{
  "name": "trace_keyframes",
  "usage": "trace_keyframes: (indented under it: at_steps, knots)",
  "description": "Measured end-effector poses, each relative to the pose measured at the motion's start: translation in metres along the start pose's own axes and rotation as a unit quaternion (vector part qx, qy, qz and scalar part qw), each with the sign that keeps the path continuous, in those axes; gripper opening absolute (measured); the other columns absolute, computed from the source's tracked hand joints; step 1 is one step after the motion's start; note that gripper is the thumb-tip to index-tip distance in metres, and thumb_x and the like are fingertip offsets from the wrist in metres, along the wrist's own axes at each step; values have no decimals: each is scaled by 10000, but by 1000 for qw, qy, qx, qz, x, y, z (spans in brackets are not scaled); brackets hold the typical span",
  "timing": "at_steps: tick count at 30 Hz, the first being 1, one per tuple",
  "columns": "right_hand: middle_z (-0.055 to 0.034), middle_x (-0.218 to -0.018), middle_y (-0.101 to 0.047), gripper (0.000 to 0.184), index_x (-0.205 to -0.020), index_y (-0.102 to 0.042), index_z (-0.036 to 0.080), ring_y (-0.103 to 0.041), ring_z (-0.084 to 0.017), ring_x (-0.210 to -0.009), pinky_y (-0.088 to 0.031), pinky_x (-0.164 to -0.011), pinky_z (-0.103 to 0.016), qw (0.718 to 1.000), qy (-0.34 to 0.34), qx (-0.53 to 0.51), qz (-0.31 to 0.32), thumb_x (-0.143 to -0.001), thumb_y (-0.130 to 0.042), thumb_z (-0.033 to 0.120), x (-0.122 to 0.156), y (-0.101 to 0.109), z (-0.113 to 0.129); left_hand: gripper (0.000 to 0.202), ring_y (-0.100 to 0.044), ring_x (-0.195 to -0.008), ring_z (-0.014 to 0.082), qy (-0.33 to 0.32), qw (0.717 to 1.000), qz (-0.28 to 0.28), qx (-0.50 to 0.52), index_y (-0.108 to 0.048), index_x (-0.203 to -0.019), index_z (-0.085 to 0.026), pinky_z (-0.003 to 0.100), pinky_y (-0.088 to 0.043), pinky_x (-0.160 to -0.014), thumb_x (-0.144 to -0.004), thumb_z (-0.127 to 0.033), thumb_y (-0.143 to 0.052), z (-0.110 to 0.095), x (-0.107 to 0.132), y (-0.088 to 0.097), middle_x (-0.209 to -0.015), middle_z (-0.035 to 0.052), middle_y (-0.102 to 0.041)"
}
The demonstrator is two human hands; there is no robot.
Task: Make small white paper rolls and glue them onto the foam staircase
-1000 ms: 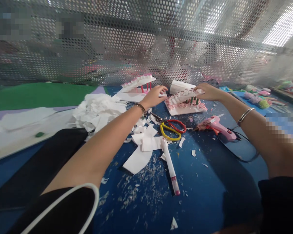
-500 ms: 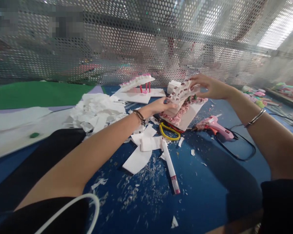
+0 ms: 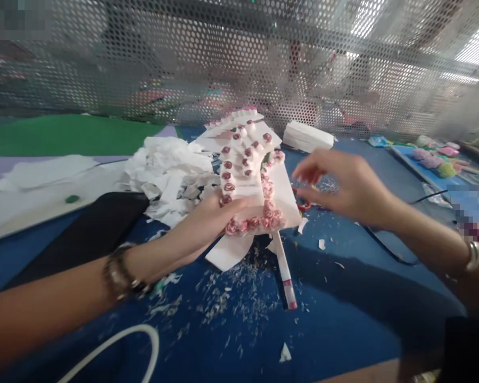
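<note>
The flowered model (image 3: 243, 182) has moved nearer, left hand (image 3: 212, 219) gripping its edge; right hand (image 3: 349, 181) spread, empty; one-sided support could tip it.

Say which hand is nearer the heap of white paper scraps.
Left: the left hand, holding the pink-flowered white model, is just right of the heap; the right hand is farther right.

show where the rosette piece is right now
In the head view, the rosette piece is near the middle, held in the left hand, between the white paper pile on its left and the right hand on its right.
</note>
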State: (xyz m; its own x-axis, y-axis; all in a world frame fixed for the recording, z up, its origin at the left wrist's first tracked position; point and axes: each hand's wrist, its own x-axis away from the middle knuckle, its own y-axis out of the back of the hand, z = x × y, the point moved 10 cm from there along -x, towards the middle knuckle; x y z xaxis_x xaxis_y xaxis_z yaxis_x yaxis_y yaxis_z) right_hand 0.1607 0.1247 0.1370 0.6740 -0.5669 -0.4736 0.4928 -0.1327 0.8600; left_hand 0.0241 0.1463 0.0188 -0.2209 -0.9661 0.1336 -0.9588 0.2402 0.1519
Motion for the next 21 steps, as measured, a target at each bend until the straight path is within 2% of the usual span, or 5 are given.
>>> trace_keyframes:
  at_steps: [6, 9, 11, 15, 21]
  knots:
    - [-60, -927, -596, 215, -991, -545, 124, -544, -144, -877, -446, -770, -267, 990, -7, -86, 112, -845, -507, 277, 39, -66, 32, 496, -597, -986, 240, -26, 980, 73, -182, -388, -1244, -217, 317, -546, -749, -814, -437, -499, 22, 31, 9, -1157, 94, -576]
    - [-59, -936, -587, 193, -983, -546, 125, -532, -135, -890, -436, -791, -257, 989, -36, -101, 103, -841, -510, 252, 42, -71, 24, 631, -558, -1025, 260, -161, 930, -19, -329, -226, -1332, -201, 319, -542, -730, -813, -443, -490, -3, 40, 25, -1234, 138, -473]
    - [-60, -943, -574, 189, -978, -543, 125, -525, -129, -885, -434, -776, -244, 988, -57, -104, 99, -825, -529, 235, 42, -71, 18, 655, -463, -1116, 283, -261, 862, -97, -424, -209, -1337, -192, 372, -478, -859, -806, -437, -505, -30, 54, 25, -1270, 144, -380]
    - [-56, -889, -557, 213, -938, -543, 122, -520, -126, -822, -437, -721, -240, 986, -84, -100, 99, -784, -582, 264, 43, -75, 12, 385, -442, -1070, 273, -428, 722, -29, -543, -462, -1142, -150, 404, -390, -911, -844, -394, -478, -53, 77, -29, -1119, 116, -471]
    - [-40, -841, -561, 167, -888, -540, 134, -521, -115, -769, -431, -683, -231, 989, -87, -88, 76, -784, -571, 261, 41, -79, 11, 301, -532, -912, 227, -484, 665, 62, -566, -523, -1077, -140, 356, -423, -759, -857, -341, -479, -36, 66, -68, -1056, 91, -578]
